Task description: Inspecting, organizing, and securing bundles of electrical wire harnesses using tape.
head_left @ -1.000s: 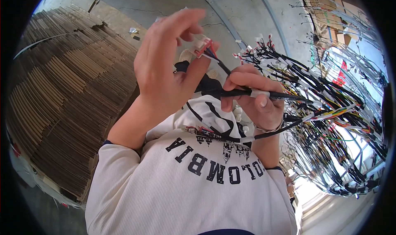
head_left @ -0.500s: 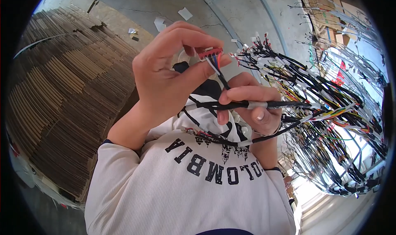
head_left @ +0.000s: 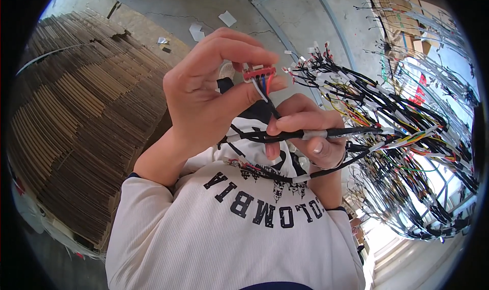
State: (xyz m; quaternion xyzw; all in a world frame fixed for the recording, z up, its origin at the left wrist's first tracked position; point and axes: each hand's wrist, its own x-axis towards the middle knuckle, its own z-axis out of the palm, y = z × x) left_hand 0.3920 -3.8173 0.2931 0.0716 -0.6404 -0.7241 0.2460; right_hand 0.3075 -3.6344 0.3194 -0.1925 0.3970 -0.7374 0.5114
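Between the thumb and fingertips of my left hand (head_left: 204,86) is a red wire connector (head_left: 260,73). White, black, blue and red wires run out of its lower side into a black sleeve. To its lower right, my right hand (head_left: 316,127) is closed around a black wire harness (head_left: 349,132) with a grey taped section, and its fingers also touch the sleeve below the connector. Another black branch (head_left: 265,173) of cable hangs in front of the white shirt, with small connectors at its left end.
A tall stack of flattened cardboard (head_left: 76,122) fills the left side. At right, many black and coloured wire harnesses (head_left: 397,106) hang in bundles beside a metal frame (head_left: 331,20). Paper scraps (head_left: 227,18) lie on the concrete floor, with cardboard boxes (head_left: 402,10) at the far right.
The red connector has tipped in my left fingers, so more of its face shows, and it sits slightly lower. My right hand and the harness have shifted only a little.
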